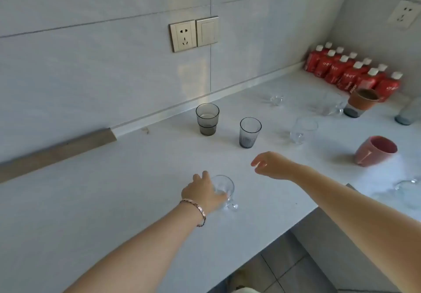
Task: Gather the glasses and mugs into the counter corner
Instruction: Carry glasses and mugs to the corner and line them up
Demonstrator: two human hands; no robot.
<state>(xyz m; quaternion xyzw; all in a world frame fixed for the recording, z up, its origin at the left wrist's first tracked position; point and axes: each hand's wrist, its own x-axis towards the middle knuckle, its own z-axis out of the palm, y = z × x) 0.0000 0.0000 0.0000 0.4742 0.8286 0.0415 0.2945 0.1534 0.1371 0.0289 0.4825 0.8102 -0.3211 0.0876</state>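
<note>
My left hand (201, 191) is wrapped around a clear glass mug (224, 189) standing near the counter's front edge, its handle pointing right. My right hand (270, 164) hovers empty above the counter, fingers apart, just in front of a ribbed blue-grey glass (250, 132). A smoky grey glass (207, 118) stands near the wall. Further right are a clear glass (301, 131), a pink mug (374, 151), a brown-sleeved cup (361, 104), a clear mug (330, 105), a small clear glass (276, 99) and a clear mug (407, 186) at the right edge.
Red pouches with white caps (350, 71) fill the far right corner of the white counter (114, 190). A pale blue vessel (409, 113) stands at the right edge. A socket and switch (193, 33) sit on the tiled wall. The counter's front edge drops to the floor at lower right.
</note>
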